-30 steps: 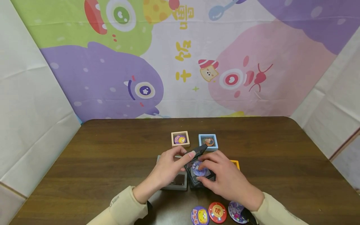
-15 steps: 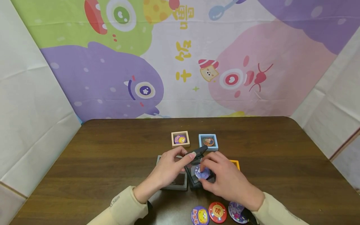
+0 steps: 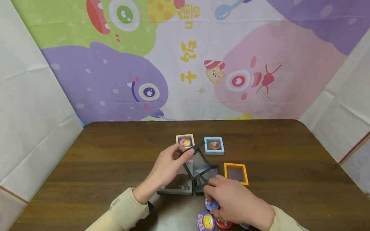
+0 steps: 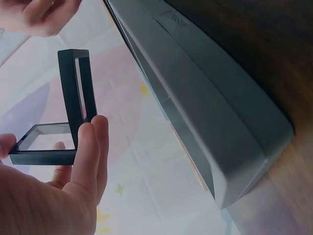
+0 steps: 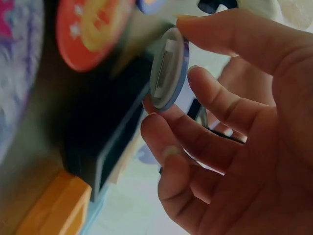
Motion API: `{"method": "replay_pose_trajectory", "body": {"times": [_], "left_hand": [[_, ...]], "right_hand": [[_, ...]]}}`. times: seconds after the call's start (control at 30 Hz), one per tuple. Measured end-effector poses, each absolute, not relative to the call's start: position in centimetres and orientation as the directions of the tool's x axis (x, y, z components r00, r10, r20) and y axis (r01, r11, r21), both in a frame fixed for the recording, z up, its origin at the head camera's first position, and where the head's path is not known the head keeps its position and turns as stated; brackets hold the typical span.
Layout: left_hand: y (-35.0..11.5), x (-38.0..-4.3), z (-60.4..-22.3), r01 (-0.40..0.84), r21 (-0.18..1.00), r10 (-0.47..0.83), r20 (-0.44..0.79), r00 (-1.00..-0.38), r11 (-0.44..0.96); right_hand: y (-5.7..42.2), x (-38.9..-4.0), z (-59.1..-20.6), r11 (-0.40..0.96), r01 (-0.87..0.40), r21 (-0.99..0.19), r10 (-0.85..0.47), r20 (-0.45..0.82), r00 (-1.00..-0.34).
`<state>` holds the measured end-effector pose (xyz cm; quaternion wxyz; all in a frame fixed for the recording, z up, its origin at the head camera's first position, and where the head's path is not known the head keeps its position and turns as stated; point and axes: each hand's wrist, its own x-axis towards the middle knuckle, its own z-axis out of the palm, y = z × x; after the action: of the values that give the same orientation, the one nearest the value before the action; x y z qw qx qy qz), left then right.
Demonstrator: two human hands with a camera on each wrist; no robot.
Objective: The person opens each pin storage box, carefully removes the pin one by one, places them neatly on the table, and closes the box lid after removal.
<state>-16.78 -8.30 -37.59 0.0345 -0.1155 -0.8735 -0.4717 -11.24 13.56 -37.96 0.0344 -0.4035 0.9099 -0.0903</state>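
My left hand (image 3: 166,166) grips a small black hinged display frame (image 4: 69,90) by its edge, its two halves spread apart, clear film inside. My right hand (image 3: 235,200) pinches a blue-purple round badge (image 3: 211,204) between thumb and fingers; the right wrist view shows the pin on its back. That badge is just above a yellow-bear badge (image 3: 206,221) and a red badge (image 3: 224,224), the red one partly covered by the hand. Beneath the held frame, a larger black frame (image 3: 199,191) lies on the table.
A large grey frame (image 3: 174,192) lies beside the black one, under my left hand. An orange frame (image 3: 244,175) sits to the right. Farther back are a beige frame (image 3: 177,141) and a light-blue frame (image 3: 214,152), each with a badge inside. A patterned cloth hangs behind the table.
My right hand has taken the blue-purple badge out of the small black frame and moved toward the front badges. The left hand has raised the frame slightly, up and left.
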Motion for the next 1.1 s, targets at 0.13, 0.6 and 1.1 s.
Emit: {"method": "replay_pose_trajectory", "body": {"times": [0.13, 0.6, 1.1], "left_hand": [[-8.19, -16.72, -37.65, 0.240, 0.809, 0.179, 0.169, -0.969, 0.537], [-8.13, -16.77, -37.74, 0.239, 0.813, 0.214, 0.144, -0.966, 0.531], [-8.16, -16.78, -37.75, 0.243, 0.805, 0.225, 0.139, -0.964, 0.542]], "right_hand": [[13.16, -11.13, -38.79, 0.637, -0.749, -0.181, -0.762, -0.001, -0.648], [12.75, -10.82, -39.15, 0.628, -0.765, -0.145, -0.770, 0.026, -0.637], [12.85, -10.88, -39.11, 0.615, -0.770, -0.172, -0.778, 0.028, -0.628]]}}
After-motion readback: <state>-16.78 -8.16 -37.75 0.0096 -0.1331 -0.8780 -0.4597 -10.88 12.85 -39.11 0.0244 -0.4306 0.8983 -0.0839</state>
